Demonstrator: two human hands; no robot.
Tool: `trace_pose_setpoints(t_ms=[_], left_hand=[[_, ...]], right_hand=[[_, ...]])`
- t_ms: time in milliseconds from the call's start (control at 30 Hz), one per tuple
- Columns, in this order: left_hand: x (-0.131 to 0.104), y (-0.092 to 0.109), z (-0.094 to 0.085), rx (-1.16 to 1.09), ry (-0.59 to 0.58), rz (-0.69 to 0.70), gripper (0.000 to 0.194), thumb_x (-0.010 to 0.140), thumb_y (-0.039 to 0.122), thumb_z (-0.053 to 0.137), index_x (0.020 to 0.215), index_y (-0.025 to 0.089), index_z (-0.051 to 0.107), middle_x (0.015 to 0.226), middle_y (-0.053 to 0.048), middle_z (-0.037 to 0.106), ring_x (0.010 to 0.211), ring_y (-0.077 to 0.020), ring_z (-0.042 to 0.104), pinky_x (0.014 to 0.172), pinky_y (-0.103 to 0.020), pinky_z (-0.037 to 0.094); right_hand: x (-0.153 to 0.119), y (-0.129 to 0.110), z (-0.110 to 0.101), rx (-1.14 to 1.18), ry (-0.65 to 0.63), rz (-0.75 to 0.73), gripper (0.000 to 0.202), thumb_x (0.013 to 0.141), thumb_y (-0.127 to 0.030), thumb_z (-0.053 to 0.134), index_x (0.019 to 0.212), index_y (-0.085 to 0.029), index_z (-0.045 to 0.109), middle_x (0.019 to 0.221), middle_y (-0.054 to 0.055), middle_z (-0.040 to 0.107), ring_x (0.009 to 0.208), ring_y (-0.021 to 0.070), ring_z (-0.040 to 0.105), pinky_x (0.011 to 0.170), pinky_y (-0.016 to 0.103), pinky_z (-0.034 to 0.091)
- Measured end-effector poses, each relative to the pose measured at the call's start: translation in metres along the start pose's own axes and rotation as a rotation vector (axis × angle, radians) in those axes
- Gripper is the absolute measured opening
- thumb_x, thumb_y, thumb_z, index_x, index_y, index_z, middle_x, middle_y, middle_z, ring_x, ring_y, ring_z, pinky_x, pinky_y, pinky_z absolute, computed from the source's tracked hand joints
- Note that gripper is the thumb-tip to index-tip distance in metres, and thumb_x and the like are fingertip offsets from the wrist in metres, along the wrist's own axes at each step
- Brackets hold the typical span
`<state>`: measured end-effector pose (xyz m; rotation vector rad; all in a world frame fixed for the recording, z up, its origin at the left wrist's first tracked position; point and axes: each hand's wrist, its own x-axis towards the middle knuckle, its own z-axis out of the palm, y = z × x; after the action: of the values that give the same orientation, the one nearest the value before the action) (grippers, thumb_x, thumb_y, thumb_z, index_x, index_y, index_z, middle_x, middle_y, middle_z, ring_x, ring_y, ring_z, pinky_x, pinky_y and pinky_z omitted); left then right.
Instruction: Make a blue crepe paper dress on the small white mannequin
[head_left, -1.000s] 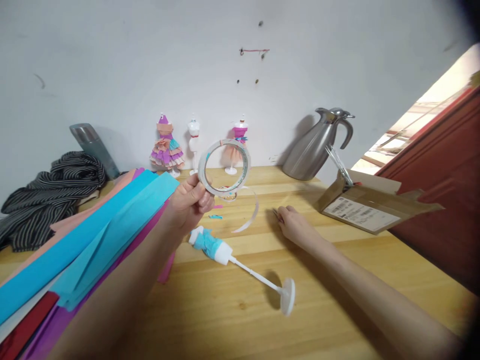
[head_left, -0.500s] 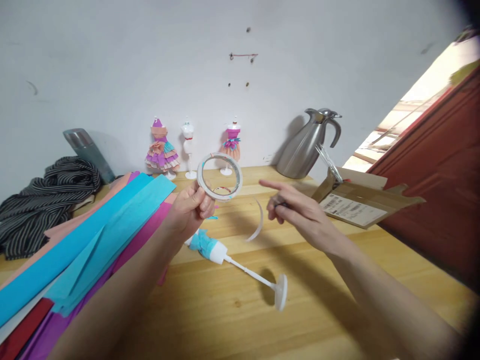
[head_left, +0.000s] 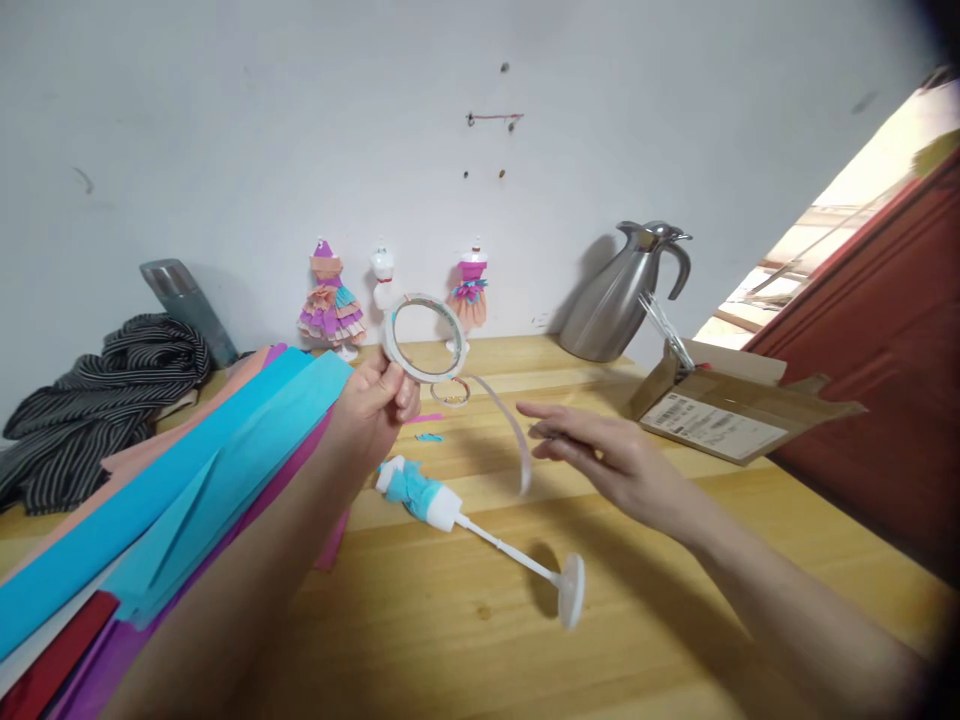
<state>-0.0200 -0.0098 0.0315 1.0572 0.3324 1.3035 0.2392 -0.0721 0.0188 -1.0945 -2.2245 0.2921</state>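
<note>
My left hand (head_left: 382, 395) grips a roll of white double-sided tape (head_left: 391, 350) by its lower left rim, raised above the table. A loose strip of tape (head_left: 516, 435) curves down to the right of the roll. Close to that strip, my right hand (head_left: 592, 445) reaches in with its fingers stretched out; a small dark patch shows between them, too blurred to name. Below both hands a small white dress-form stand (head_left: 444, 508) lies on its side, its body wrapped in blue crepe paper (head_left: 412, 488) and its round base (head_left: 571, 590) pointing right.
Coloured crepe paper sheets (head_left: 247, 440) lie at the left, near a striped cloth (head_left: 105, 400) and a bottle (head_left: 191, 310). Paper-dressed mini mannequins (head_left: 332, 310) stand by the wall. A steel jug (head_left: 607, 310) and an open cardboard box (head_left: 712, 415) are at the right.
The roll has shifted slightly left and tilted. My right hand has lowered a little and its fingers have straightened. The tape strip now looks longer, reaching up towards the roll.
</note>
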Motion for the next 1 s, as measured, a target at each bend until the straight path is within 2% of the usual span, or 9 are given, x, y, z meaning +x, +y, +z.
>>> trace_pose_setpoints(t_ms=[67,100,233,400,533,633,767,867,1000], left_hand=[[-0.002,0.0,0.003,0.043,-0.017,-0.021,0.035,0.07,0.034,0.078,0.076,0.017,0.048,0.049,0.007,0.044,0.041,-0.0042,0.034,0.043,-0.017,0.025],[-0.003,0.0,0.004,0.064,-0.026,-0.03,0.036,0.07,0.035,0.077,0.074,0.017,0.047,0.049,0.007,0.044,0.041,-0.0041,0.034,0.043,-0.017,0.025],[-0.007,-0.001,0.007,0.131,-0.054,-0.05,0.032,0.074,0.036,0.073,0.075,0.016,0.048,0.05,0.007,0.044,0.042,-0.0045,0.035,0.044,-0.018,0.026],[-0.011,-0.001,0.01,0.171,-0.076,-0.061,0.027,0.077,0.035,0.07,0.084,0.015,0.053,0.051,0.006,0.046,0.043,-0.0053,0.036,0.045,-0.018,0.027],[-0.013,-0.002,0.014,0.198,-0.062,-0.086,0.03,0.074,0.038,0.072,0.083,0.016,0.053,0.051,0.006,0.045,0.044,-0.0052,0.036,0.044,-0.018,0.027],[-0.014,-0.003,0.015,0.225,-0.054,-0.094,0.031,0.073,0.039,0.073,0.082,0.016,0.053,0.051,0.006,0.045,0.045,-0.0054,0.036,0.044,-0.018,0.027],[-0.013,-0.006,0.015,0.245,-0.055,-0.09,0.029,0.075,0.039,0.071,0.081,0.016,0.053,0.052,0.006,0.046,0.046,-0.0058,0.036,0.045,-0.019,0.028],[-0.013,-0.008,0.014,0.254,-0.067,-0.103,0.028,0.076,0.039,0.069,0.082,0.017,0.053,0.052,0.006,0.046,0.046,-0.0063,0.036,0.045,-0.019,0.028],[-0.012,-0.009,0.012,0.232,-0.07,-0.105,0.029,0.075,0.039,0.07,0.083,0.016,0.053,0.052,0.006,0.046,0.046,-0.0062,0.036,0.045,-0.019,0.028]], right_hand=[[0.002,-0.002,-0.013,-0.046,0.021,0.04,0.026,0.096,-0.024,0.039,0.108,-0.019,0.062,0.085,0.007,0.073,0.06,0.0136,0.067,0.059,0.025,0.053],[0.004,-0.004,-0.018,-0.119,0.023,0.024,0.027,0.096,-0.025,0.039,0.109,-0.019,0.062,0.079,0.006,0.072,0.057,0.0137,0.065,0.058,0.025,0.052],[0.016,-0.013,-0.028,-0.485,-0.055,-0.062,0.036,0.097,-0.03,0.035,0.114,-0.014,0.063,0.092,0.012,0.071,0.076,0.0207,0.066,0.064,0.03,0.047],[0.037,-0.03,-0.023,-0.765,-0.178,0.065,0.035,0.096,-0.028,0.035,0.109,-0.013,0.064,0.076,0.009,0.064,0.065,0.0193,0.059,0.054,0.028,0.031],[0.05,-0.044,-0.019,-0.815,-0.229,0.112,0.03,0.095,-0.027,0.038,0.101,-0.014,0.064,0.076,0.008,0.063,0.063,0.0173,0.057,0.051,0.029,0.021],[0.057,-0.051,-0.015,-0.842,-0.269,0.128,0.031,0.096,-0.029,0.037,0.095,-0.014,0.064,0.078,0.008,0.064,0.062,0.0171,0.057,0.05,0.029,0.018],[0.062,-0.051,-0.011,-0.831,-0.321,0.157,0.03,0.096,-0.03,0.039,0.091,-0.015,0.065,0.078,0.008,0.067,0.062,0.0172,0.059,0.05,0.029,0.019],[0.063,-0.048,-0.01,-0.781,-0.306,0.148,0.031,0.095,-0.029,0.04,0.089,-0.015,0.066,0.08,0.008,0.069,0.066,0.0178,0.062,0.051,0.029,0.022],[0.058,-0.03,-0.007,-0.729,-0.296,0.157,0.033,0.095,-0.03,0.039,0.091,-0.017,0.07,0.085,0.008,0.072,0.072,0.0198,0.065,0.054,0.028,0.027]])
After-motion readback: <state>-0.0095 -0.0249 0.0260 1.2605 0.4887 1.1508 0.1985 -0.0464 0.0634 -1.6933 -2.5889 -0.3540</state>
